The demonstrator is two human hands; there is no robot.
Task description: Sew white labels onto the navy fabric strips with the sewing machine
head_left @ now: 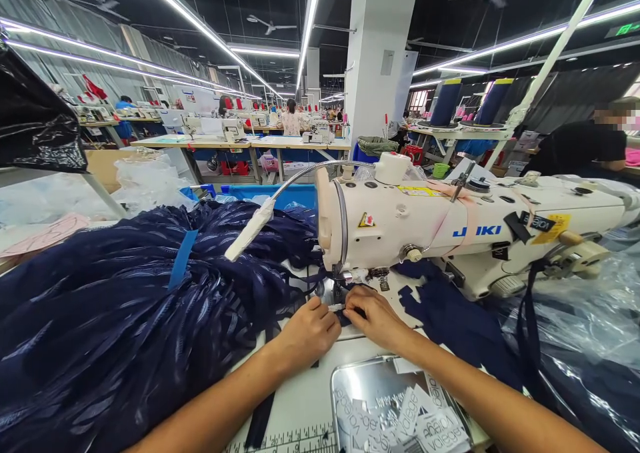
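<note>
At the needle of a white sewing machine [390, 220], both my hands work close together. My left hand [310, 330] is closed, its fingers curled down left of the presser foot [338, 292]; its fingertips are mostly hidden, over a piece of navy fabric [344, 318]. From the other side my right hand [375, 313] pinches the same fabric beside the foot. A navy strip [260, 421] hangs toward me under my left forearm. Below the hands lies a metal tray [345, 380] with many small white printed labels [410, 413].
A large heap of navy garments [115, 320], tied with a blue band [183, 260], fills the left side. More navy fabric [450, 320] and clear plastic [600, 306] lie at right. A flexible lamp [250, 230] reaches over the heap. A ruler strip [295, 438] marks the front edge.
</note>
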